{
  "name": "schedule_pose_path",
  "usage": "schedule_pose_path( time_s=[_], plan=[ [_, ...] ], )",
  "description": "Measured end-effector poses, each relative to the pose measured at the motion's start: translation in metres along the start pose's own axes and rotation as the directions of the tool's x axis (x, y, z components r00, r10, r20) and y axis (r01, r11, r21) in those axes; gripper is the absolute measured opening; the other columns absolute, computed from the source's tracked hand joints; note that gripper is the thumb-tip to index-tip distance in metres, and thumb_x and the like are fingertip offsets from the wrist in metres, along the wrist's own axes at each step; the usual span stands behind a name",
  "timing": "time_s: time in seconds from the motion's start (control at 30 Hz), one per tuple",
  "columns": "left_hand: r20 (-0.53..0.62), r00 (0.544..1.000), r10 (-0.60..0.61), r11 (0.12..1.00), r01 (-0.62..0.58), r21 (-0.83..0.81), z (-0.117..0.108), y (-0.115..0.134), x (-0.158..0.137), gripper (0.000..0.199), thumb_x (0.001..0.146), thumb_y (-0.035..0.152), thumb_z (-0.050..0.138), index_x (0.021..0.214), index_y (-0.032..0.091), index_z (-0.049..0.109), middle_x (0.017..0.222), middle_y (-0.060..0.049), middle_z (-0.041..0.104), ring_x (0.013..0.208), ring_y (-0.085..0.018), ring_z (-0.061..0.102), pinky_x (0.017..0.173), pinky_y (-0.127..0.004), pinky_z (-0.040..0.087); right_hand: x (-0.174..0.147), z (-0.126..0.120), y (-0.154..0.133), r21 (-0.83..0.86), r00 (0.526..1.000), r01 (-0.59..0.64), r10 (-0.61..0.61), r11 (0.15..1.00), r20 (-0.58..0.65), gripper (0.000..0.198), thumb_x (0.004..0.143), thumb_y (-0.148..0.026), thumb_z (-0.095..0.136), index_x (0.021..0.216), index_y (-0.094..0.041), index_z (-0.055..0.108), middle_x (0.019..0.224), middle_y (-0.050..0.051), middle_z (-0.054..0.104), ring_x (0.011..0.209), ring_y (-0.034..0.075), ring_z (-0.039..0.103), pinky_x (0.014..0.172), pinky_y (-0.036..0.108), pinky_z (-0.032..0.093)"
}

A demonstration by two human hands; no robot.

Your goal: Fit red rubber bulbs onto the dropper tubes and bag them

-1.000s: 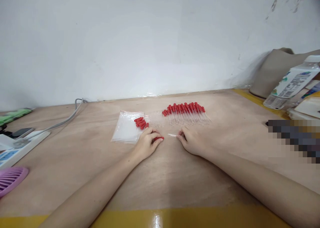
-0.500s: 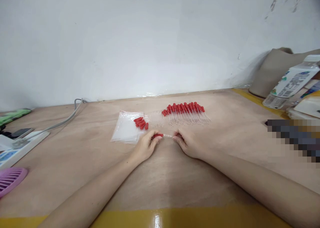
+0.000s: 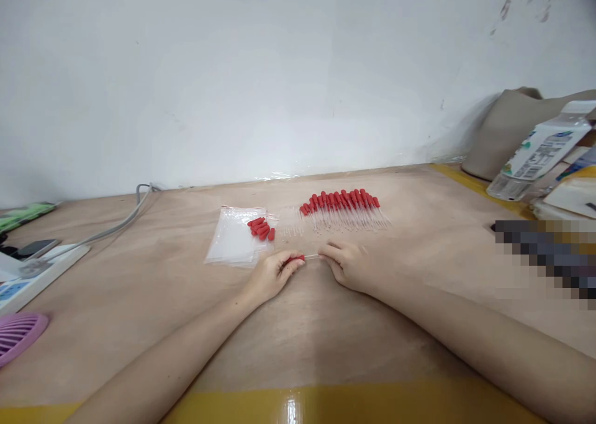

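Observation:
My left hand (image 3: 278, 272) is closed around a red rubber bulb (image 3: 298, 258). From the bulb a thin clear dropper tube (image 3: 311, 256) runs to the right, and my right hand (image 3: 347, 264) pinches its other end. Beyond my hands, a row of droppers with red bulbs (image 3: 342, 202) lies side by side, clear tubes toward me. To their left are several bare clear tubes (image 3: 292, 222). Loose red bulbs (image 3: 261, 228) rest on a stack of clear plastic bags (image 3: 235, 238).
A white power strip (image 3: 51, 269) with a grey cable (image 3: 116, 225) and a pink slatted object (image 3: 21, 334) are at the left. On the right, a plastic bottle (image 3: 540, 154) leans by a beige container (image 3: 493, 132). A wall stands behind the table.
Both hands have lowered slightly with the dropper. My right fingers have shifted along the tube and look straighter, and a shorter stretch of tube shows between the hands.

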State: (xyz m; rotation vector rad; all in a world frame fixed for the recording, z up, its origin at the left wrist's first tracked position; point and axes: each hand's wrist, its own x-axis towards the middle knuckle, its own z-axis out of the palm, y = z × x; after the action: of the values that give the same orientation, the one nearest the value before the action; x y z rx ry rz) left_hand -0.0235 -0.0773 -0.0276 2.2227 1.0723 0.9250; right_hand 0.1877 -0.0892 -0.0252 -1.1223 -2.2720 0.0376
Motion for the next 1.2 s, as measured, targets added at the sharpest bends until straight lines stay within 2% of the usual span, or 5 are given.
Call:
schedule_pose_path(
  time_s=[0.1,0.23,0.4,0.6,1.2],
  plan=[
    [-0.023,0.999,0.041,0.999,-0.04,0.035,-0.002,0.0,0.002,0.02,0.083,0.032,0.053,0.093,0.018,0.064,0.088,-0.003,0.07,0.077,-0.016,0.064,0.068,-0.026,0.052,-0.001,0.0,0.0,-0.051,1.0,0.007,-0.007,0.999,-0.002,0.022,0.089,-0.021,0.038,0.084,-0.018,0.059,0.08,0.005,0.057,0.069,0.014,0.051,0.059,0.024,0.035],
    [-0.039,0.997,0.07,0.996,-0.068,0.065,-0.007,0.0,0.005,0.019,0.08,0.031,0.058,0.093,0.019,0.065,0.087,-0.003,0.07,0.074,-0.016,0.065,0.068,-0.026,0.052,-0.001,0.001,0.005,0.115,0.999,0.028,-0.024,0.993,-0.029,0.016,0.088,-0.025,0.041,0.092,-0.018,0.055,0.085,0.005,0.057,0.075,0.015,0.053,0.066,0.025,0.041],
    [-0.02,0.999,0.025,0.999,-0.025,0.028,-0.009,0.0,0.005,0.016,0.08,0.029,0.058,0.088,0.017,0.067,0.081,-0.002,0.07,0.068,-0.015,0.064,0.064,-0.024,0.052,-0.001,0.004,0.01,0.166,0.997,0.072,-0.065,0.983,-0.047,0.018,0.089,-0.021,0.038,0.086,-0.018,0.055,0.081,0.005,0.058,0.072,0.014,0.053,0.065,0.025,0.042],
    [0.042,0.999,-0.014,1.0,0.015,-0.018,-0.006,0.002,0.002,0.021,0.081,0.031,0.056,0.09,0.014,0.066,0.071,-0.003,0.067,0.06,-0.013,0.061,0.057,-0.024,0.05,-0.001,0.01,0.009,0.112,0.991,0.129,-0.124,0.985,-0.056,0.025,0.09,-0.024,0.035,0.087,-0.016,0.059,0.077,0.006,0.058,0.069,0.014,0.052,0.063,0.024,0.04],
    [0.028,0.994,0.108,0.987,-0.111,0.113,-0.007,-0.001,0.002,0.019,0.082,0.03,0.055,0.091,0.017,0.066,0.083,-0.004,0.07,0.07,-0.015,0.064,0.063,-0.025,0.052,0.008,0.012,0.003,0.026,0.992,0.112,-0.113,0.993,0.051,0.025,0.09,-0.023,0.038,0.08,-0.017,0.06,0.074,0.005,0.058,0.064,0.013,0.05,0.059,0.024,0.034]
  ],
)
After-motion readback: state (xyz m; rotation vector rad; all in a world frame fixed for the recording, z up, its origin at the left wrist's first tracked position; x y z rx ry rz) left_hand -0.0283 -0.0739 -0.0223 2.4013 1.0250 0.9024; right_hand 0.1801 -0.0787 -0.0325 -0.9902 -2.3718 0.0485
